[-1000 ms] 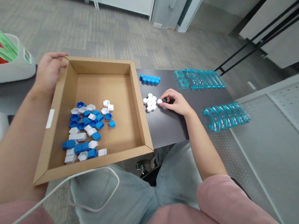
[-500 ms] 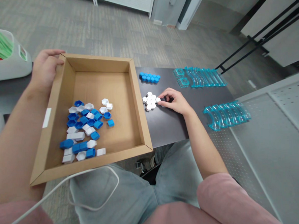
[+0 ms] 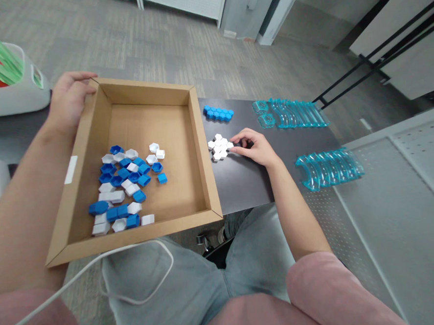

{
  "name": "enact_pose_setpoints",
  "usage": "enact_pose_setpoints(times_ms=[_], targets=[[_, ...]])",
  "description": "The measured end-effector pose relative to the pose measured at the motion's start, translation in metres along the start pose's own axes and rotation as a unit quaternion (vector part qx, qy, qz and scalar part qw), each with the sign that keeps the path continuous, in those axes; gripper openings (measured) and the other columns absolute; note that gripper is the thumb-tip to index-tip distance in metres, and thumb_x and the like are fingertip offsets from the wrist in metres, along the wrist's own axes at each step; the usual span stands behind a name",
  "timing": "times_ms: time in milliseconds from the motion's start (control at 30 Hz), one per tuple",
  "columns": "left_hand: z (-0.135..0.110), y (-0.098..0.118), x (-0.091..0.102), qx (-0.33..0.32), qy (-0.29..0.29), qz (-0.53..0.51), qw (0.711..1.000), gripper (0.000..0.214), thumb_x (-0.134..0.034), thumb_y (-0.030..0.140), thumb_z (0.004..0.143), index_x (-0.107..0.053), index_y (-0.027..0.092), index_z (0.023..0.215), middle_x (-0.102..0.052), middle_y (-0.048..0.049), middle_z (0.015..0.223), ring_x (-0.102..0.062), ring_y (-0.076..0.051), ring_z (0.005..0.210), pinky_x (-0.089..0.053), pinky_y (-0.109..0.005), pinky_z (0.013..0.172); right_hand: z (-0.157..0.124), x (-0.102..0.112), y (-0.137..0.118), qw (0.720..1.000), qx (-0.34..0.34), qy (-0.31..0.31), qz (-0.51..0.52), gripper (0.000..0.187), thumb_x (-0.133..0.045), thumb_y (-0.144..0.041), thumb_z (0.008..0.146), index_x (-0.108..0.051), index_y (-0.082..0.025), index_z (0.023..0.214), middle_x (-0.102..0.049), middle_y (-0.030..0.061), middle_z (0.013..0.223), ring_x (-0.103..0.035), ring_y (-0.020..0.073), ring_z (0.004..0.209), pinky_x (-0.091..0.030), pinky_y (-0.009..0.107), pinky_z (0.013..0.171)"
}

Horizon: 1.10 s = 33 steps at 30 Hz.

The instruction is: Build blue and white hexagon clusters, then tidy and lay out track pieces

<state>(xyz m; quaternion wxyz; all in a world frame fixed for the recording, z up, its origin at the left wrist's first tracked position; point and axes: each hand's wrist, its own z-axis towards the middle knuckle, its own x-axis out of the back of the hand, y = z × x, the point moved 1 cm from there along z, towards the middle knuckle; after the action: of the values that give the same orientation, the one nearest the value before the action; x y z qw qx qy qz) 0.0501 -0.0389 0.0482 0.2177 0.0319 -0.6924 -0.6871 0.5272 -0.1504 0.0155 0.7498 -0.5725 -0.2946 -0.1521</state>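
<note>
White hexagonal pieces (image 3: 219,148) sit clustered on a dark tabletop (image 3: 246,187), just right of a cardboard tray (image 3: 179,150). At far left, a white bin (image 3: 11,102) holds green, red and orange items. Next to it, the left hand (image 3: 68,100) grips the tray's far left corner. Loose blue and white pieces (image 3: 143,180) crowd the tray's left and near part, some on their sides. A white cable (image 3: 155,241) loops along its near edge. Past the tray's right wall lies a blue block (image 3: 218,114), its long axis running left to right. The right hand (image 3: 232,145) pinches the white cluster's rightmost piece. Farther right lie clear teal parts (image 3: 329,169) in rows. The white cluster, roughly as long as wide, shows its hexagonal faces upward, the pinched piece jutting right.
</note>
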Motion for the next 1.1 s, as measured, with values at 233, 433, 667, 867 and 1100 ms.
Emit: enact_pose_setpoints(times_ms=[233,433,667,867,1100], targets=[[0.004,-0.005,0.002,0.010,-0.021,-0.023,0.999,0.044,-0.070,0.025,0.076,-0.069,0.023,0.121,-0.079,-0.0033,0.135,-0.069,-0.024,0.144,-0.049,-0.049,0.141,-0.001,0.000,-0.001,0.999,-0.013,0.034,0.001,0.038,-0.090,-0.066,0.096,-0.084,-0.030,0.106,-0.074,0.0035,0.096,-0.056,0.0203,0.075,-0.052,0.039,0.072],[0.011,-0.017,0.003,-0.012,-0.028,-0.076,0.997,0.045,-0.078,0.032,0.077,-0.071,0.022,0.120,-0.079,-0.0019,0.126,-0.071,-0.022,0.130,-0.050,-0.043,0.132,-0.001,-0.001,0.008,0.995,-0.018,0.100,0.016,0.039,-0.089,-0.069,0.096,-0.082,-0.030,0.097,-0.075,0.0037,0.088,-0.062,0.0232,0.076,-0.055,0.041,0.070],[0.022,-0.023,0.006,-0.011,-0.067,-0.085,0.994,0.064,-0.090,0.026,0.076,-0.070,0.017,0.136,-0.084,0.0049,0.120,-0.067,-0.011,0.122,-0.047,-0.034,0.122,-0.002,-0.033,-0.090,0.986,0.158,0.050,-0.001,0.016,-0.082,-0.050,0.109,-0.085,-0.035,0.103,-0.080,0.0046,0.096,-0.070,0.0274,0.085,-0.059,0.047,0.082],[0.027,-0.026,0.007,-0.016,-0.065,-0.087,0.994,0.064,-0.091,0.036,0.064,-0.080,0.025,0.125,-0.086,-0.0011,0.131,-0.074,-0.024,0.127,-0.055,-0.048,0.128,0.024,-0.115,-0.191,0.876,0.295,-0.376,-0.063,0.020,-0.083,-0.023,0.106,-0.088,-0.033,0.123,-0.086,0.0021,0.120,-0.078,0.0251,0.112,-0.054,0.039,0.095],[0.025,-0.023,0.019,0.014,-0.019,-0.082,0.996,0.064,-0.077,0.026,0.065,-0.083,0.025,0.128,-0.087,0.0017,0.119,-0.077,-0.025,0.118,-0.062,-0.050,0.121,0.041,-0.172,-0.203,0.838,0.316,-0.435,-0.092,0.008,-0.080,-0.020,0.106,-0.083,-0.026,0.102,-0.084,0.0022,0.107,-0.074,0.0229,0.097,-0.044,0.038,0.081]])
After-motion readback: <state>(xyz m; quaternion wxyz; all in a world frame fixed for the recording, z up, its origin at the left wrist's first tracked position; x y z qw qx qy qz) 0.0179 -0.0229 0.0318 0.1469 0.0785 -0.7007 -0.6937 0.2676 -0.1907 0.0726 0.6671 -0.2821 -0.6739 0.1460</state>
